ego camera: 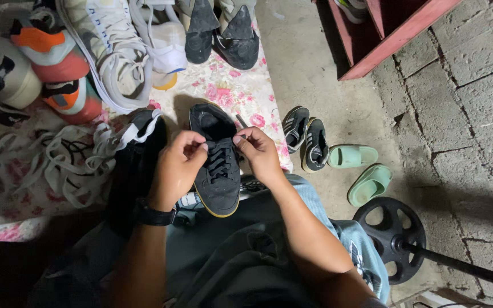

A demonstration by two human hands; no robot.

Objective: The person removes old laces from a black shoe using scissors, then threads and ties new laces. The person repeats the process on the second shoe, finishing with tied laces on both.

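Head view is showing us a black sneaker [219, 171] with a yellowish sole edge, lying on the person's lap at the near edge of a floral cloth [246, 91]. We are seeing the left hand [177, 166], a dark watch [154, 215] on its wrist, pinching the black lace [219, 158] near the top eyelets, fingers [196, 147] closed on it. The right hand [259, 153] is meeting it from the other side, its fingers [241, 138] also pinched together at the lace; whether they are gripping the lace end or the shoe's tongue is hard to tell in the dim light.

Just left of the sneaker, another dark shoe [138, 154] is lying beside a heap of loose whitish laces [69, 162]. Farther up the cloth, we are noticing a white sneaker [109, 51], orange-and-grey shoes [58, 63] and a black pair [221, 28]. On the concrete floor [315, 68] to the right, a small dark striped pair [306, 140] is sitting next to two mint-green slides [360, 168]. A black weight plate [392, 236] on a bar is resting near the person's right knee.
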